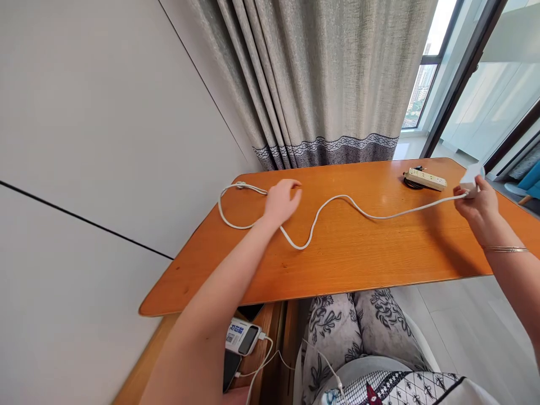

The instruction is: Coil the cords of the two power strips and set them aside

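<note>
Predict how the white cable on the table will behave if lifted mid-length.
The white cable likely flops, since it lies in loose bends. It may resist sharp folding, as its curves look smooth. Lifting could tug at the right hand, where one end leads.

The left hand [282,201] and left arm [232,275] hid stretches of the white cable [346,196]; contact there could not be told. The right hand [480,199] covered part of the white adapter [471,175]. The left arm masked part of a dark device [230,368], fine print on the power bank [243,337] was illegible, and the right edge cropped the blue chair [530,181].
</note>
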The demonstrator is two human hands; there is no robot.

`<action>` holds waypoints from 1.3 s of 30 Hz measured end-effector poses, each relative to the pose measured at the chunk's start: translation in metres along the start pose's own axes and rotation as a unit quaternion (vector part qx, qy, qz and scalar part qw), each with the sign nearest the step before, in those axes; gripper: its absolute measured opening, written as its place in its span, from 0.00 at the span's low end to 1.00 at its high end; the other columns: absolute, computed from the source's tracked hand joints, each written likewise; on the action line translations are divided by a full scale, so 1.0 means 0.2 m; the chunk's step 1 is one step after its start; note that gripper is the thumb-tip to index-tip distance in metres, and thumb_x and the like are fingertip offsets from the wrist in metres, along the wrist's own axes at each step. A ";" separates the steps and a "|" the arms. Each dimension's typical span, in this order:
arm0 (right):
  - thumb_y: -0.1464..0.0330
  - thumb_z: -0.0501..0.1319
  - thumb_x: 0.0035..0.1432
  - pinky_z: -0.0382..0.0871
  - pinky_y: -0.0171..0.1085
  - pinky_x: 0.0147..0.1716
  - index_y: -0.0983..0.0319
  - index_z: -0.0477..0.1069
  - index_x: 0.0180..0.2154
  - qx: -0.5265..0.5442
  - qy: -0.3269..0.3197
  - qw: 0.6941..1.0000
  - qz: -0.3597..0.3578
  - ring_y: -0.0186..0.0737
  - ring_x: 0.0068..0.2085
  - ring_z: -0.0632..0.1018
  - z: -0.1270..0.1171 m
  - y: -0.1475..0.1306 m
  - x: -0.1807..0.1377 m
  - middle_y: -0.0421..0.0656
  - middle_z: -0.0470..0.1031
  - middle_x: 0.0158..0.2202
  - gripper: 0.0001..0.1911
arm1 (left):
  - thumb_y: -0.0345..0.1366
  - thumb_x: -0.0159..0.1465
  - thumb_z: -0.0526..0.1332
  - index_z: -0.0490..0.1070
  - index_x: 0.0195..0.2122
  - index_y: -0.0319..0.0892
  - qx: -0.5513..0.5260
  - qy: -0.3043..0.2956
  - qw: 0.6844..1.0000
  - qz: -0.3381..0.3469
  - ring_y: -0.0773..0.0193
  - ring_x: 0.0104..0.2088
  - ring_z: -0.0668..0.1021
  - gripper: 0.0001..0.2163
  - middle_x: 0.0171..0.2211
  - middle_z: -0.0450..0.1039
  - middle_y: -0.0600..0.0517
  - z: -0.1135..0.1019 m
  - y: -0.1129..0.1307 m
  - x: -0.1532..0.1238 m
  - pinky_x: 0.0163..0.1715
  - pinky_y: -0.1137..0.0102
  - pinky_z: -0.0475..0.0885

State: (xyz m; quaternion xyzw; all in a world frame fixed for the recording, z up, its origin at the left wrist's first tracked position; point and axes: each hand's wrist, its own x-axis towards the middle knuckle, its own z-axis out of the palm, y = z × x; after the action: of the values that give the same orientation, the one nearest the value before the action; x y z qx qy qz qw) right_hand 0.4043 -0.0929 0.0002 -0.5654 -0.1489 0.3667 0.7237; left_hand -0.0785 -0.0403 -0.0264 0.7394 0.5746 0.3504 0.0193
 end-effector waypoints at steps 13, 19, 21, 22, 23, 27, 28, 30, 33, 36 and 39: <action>0.65 0.64 0.57 0.83 0.33 0.34 0.59 0.71 0.48 0.195 -0.365 0.897 0.154 0.40 0.43 0.84 0.27 0.20 -0.58 0.48 0.82 0.46 0.17 | 0.41 0.73 0.49 0.69 0.34 0.43 -0.223 -0.273 0.924 0.147 0.58 0.37 0.79 0.14 0.35 0.78 0.50 0.24 0.69 -0.26 0.42 0.64 0.72; 0.61 0.72 0.51 0.81 0.39 0.50 0.53 0.76 0.44 0.188 -0.472 0.856 0.093 0.42 0.55 0.81 0.25 0.27 -0.71 0.38 0.83 0.49 0.17 | 0.45 0.72 0.49 0.70 0.34 0.42 -0.267 -0.288 0.914 0.098 0.61 0.35 0.74 0.17 0.31 0.73 0.52 0.16 0.73 -0.23 0.40 0.67 0.68; 0.61 0.74 0.50 0.80 0.40 0.49 0.52 0.76 0.41 0.153 -0.485 0.859 0.062 0.41 0.55 0.81 0.26 0.29 -0.75 0.37 0.84 0.47 0.16 | 0.45 0.71 0.49 0.71 0.34 0.42 -0.267 -0.301 0.910 0.099 0.61 0.34 0.74 0.16 0.31 0.73 0.52 0.17 0.75 -0.23 0.39 0.67 0.68; 0.61 0.75 0.50 0.81 0.39 0.47 0.52 0.76 0.40 0.141 -0.480 0.865 0.048 0.41 0.52 0.82 0.27 0.30 -0.75 0.37 0.84 0.44 0.16 | 0.45 0.71 0.50 0.71 0.34 0.42 -0.259 -0.304 0.911 0.104 0.61 0.34 0.74 0.16 0.31 0.73 0.52 0.17 0.75 -0.23 0.38 0.67 0.67; 0.61 0.76 0.49 0.81 0.38 0.44 0.52 0.76 0.39 0.135 -0.466 0.874 0.032 0.40 0.49 0.83 0.27 0.30 -0.75 0.36 0.84 0.42 0.15 | 0.45 0.71 0.51 0.71 0.34 0.42 -0.244 -0.305 0.914 0.111 0.61 0.33 0.74 0.15 0.30 0.73 0.52 0.17 0.74 -0.24 0.37 0.67 0.67; 0.61 0.76 0.49 0.77 0.30 0.31 0.56 0.73 0.36 0.150 -0.332 0.928 -0.072 0.36 0.41 0.84 0.28 0.25 -0.64 0.37 0.83 0.37 0.17 | 0.40 0.68 0.55 0.69 0.29 0.43 -0.121 -0.262 0.950 0.115 0.62 0.28 0.72 0.11 0.25 0.71 0.53 0.15 0.63 -0.22 0.33 0.68 0.64; 0.62 0.76 0.50 0.75 0.29 0.29 0.57 0.71 0.36 0.154 -0.288 0.940 -0.102 0.35 0.39 0.84 0.28 0.23 -0.60 0.37 0.83 0.36 0.17 | 0.37 0.67 0.56 0.69 0.30 0.43 -0.093 -0.241 0.959 0.115 0.62 0.28 0.72 0.09 0.25 0.71 0.53 0.13 0.59 -0.20 0.32 0.68 0.64; 0.66 0.74 0.53 0.69 0.27 0.26 0.57 0.66 0.37 0.160 -0.200 0.956 -0.145 0.33 0.35 0.83 0.27 0.18 -0.51 0.37 0.82 0.34 0.17 | 0.34 0.66 0.55 0.72 0.32 0.42 -0.052 -0.200 0.971 0.122 0.62 0.29 0.74 0.08 0.27 0.74 0.52 0.09 0.49 -0.15 0.33 0.68 0.64; 0.73 0.66 0.60 0.61 0.26 0.23 0.57 0.59 0.38 0.186 -0.092 0.965 -0.163 0.31 0.29 0.80 0.25 0.09 -0.40 0.36 0.78 0.30 0.15 | 0.35 0.65 0.56 0.75 0.35 0.42 0.006 -0.164 0.980 0.112 0.60 0.31 0.76 0.08 0.30 0.78 0.49 0.01 0.33 -0.07 0.33 0.68 0.65; 0.77 0.56 0.67 0.56 0.26 0.22 0.58 0.57 0.38 0.214 -0.021 0.960 -0.176 0.27 0.28 0.78 0.19 0.01 -0.29 0.33 0.74 0.28 0.10 | 0.35 0.63 0.57 0.76 0.37 0.42 0.067 -0.132 0.988 0.043 0.56 0.33 0.78 0.09 0.33 0.80 0.47 -0.09 0.17 -0.02 0.34 0.67 0.66; 0.80 0.53 0.68 0.55 0.27 0.22 0.60 0.62 0.41 0.177 0.020 0.964 -0.196 0.25 0.28 0.77 0.12 -0.03 -0.18 0.33 0.72 0.29 0.09 | 0.35 0.63 0.55 0.76 0.37 0.41 0.070 -0.108 0.991 -0.024 0.57 0.34 0.78 0.10 0.33 0.81 0.48 -0.17 0.03 0.01 0.35 0.67 0.67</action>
State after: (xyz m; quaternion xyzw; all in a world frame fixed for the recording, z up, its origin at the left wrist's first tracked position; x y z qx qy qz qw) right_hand 0.3670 -0.1020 0.0200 -0.3952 -0.1746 0.2269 0.8728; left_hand -0.0921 -0.0526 0.0019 0.7586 0.6097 0.2266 0.0379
